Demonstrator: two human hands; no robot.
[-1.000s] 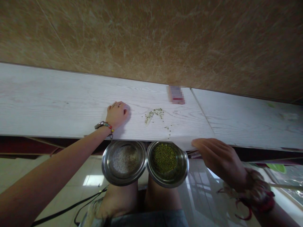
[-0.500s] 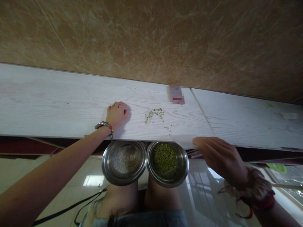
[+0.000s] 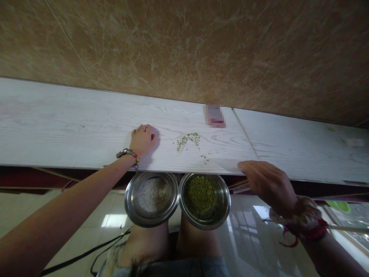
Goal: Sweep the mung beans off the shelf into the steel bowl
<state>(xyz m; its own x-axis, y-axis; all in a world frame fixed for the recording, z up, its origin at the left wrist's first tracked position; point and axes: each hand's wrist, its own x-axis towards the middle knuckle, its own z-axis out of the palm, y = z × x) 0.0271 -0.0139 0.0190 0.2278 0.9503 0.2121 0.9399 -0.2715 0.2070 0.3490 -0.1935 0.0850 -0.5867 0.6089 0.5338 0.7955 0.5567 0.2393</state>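
Note:
My left hand [image 3: 143, 140] rests on the white wood-grain tabletop [image 3: 86, 142], its fingers curled under and nothing visible in them. To its right lie scattered green mung beans [image 3: 188, 139], with a few stray ones closer to the edge. At the front edge my right hand [image 3: 266, 182] is closed, pinching a thin white piece [image 3: 229, 165] that looks like card or paper. Below the edge, a steel bowl of mung beans [image 3: 201, 193] sits on my right thigh. Beside it, another steel bowl holds white grains [image 3: 152, 195], perhaps rice.
A small blurred-out packet or card [image 3: 215, 116] lies by the brown marbled wall [image 3: 184, 50]. A seam crosses the tabletop to its right. Black straps [image 3: 86, 252] hang at lower left, over the tiled floor. Something green [image 3: 338, 206] shows at far right.
My right hand has moved slightly up and right with the white piece, which has come back from the bowl's rim onto the tabletop. The left hand stays in place.

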